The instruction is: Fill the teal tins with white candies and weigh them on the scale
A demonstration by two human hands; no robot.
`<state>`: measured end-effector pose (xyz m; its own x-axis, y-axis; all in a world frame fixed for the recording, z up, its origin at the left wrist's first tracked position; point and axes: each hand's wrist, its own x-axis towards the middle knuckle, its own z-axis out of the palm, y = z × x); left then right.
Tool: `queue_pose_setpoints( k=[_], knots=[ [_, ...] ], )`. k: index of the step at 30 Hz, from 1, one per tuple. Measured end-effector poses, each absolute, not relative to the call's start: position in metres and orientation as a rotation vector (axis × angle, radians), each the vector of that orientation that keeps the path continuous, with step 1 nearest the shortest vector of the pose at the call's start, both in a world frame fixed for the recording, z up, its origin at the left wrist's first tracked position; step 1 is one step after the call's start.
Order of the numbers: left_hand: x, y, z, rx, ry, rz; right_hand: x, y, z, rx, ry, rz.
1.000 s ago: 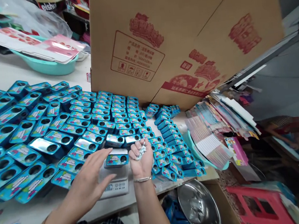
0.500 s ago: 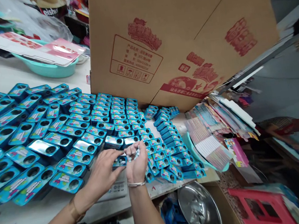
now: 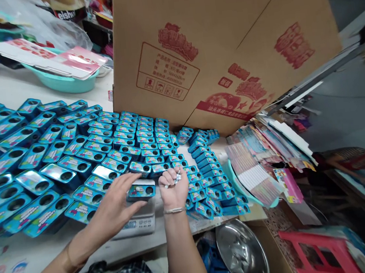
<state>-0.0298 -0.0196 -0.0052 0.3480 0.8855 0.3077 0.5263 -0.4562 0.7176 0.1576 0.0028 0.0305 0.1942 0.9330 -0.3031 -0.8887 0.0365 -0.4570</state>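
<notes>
A small blue tin (image 3: 141, 191) with a round hole in its lid sits on a white digital scale (image 3: 138, 221) at the table's near edge. My left hand (image 3: 116, 206) hovers just left of that tin, fingers stretched out and apart, holding nothing. My right hand (image 3: 174, 190) is a fist right of the tin, closed on small white candies (image 3: 176, 179) that poke out between thumb and fingers. Rows of the same blue tins (image 3: 73, 152) cover the table to the left and behind.
A big cardboard box (image 3: 225, 45) with red print stands at the back. More blue tins (image 3: 206, 173) lie stacked to the right, beside paper cards (image 3: 261, 145). A teal basin (image 3: 62, 81) sits far left. A steel bowl (image 3: 242, 252) and a red stool (image 3: 318, 252) are below the table edge.
Half a second ago both hands met at the tin on the scale. Now my left hand has let go and opened, and my right fist has drawn slightly away to the right.
</notes>
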Motion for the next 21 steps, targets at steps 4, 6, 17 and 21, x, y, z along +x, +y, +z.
queue_pose_setpoints(
  k=[4,6,17,21],
  knots=[
    [-0.06,-0.027,0.005,2.097,1.358,1.001,0.167,-0.003,0.036,-0.542,-0.057,1.441],
    [-0.07,-0.03,0.006,2.078,1.416,1.026,0.168,-0.005,0.04,-0.499,-0.031,1.45],
    [-0.075,-0.04,-0.002,2.162,1.37,1.076,0.161,-0.005,0.037,-0.519,0.001,1.428],
    [-0.061,-0.042,-0.007,2.317,1.342,1.095,0.148,-0.001,0.038,-0.609,-0.021,1.386]
  ],
)
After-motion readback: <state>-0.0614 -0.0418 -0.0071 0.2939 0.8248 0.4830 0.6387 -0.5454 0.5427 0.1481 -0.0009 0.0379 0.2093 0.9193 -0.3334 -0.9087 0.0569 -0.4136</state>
